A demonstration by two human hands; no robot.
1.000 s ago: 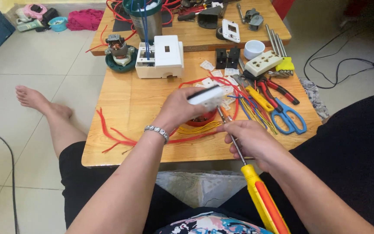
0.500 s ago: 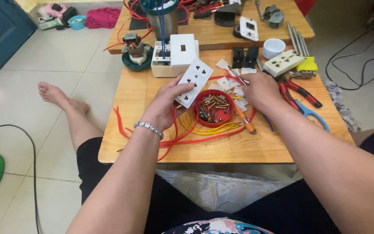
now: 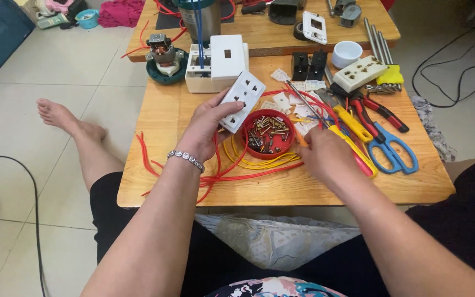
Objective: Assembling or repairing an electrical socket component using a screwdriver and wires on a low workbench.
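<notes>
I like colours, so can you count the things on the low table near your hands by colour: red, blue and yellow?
Red: 1, the round red bowl of screws
Blue: 1, the blue-handled scissors
Yellow: 1, the yellow-handled screwdriver
Total: 3

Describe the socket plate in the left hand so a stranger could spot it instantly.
On the near wooden table, look just left of the red bowl of screws. The left hand holds the white socket plate tilted above the top. Unlike the cream outlet strip lying far right, it is raised.

Both forearms bare, no sleeves. Silver link bracelet (image 3: 188, 160) on left wrist. Black shorts (image 3: 111, 220); barefoot.
</notes>
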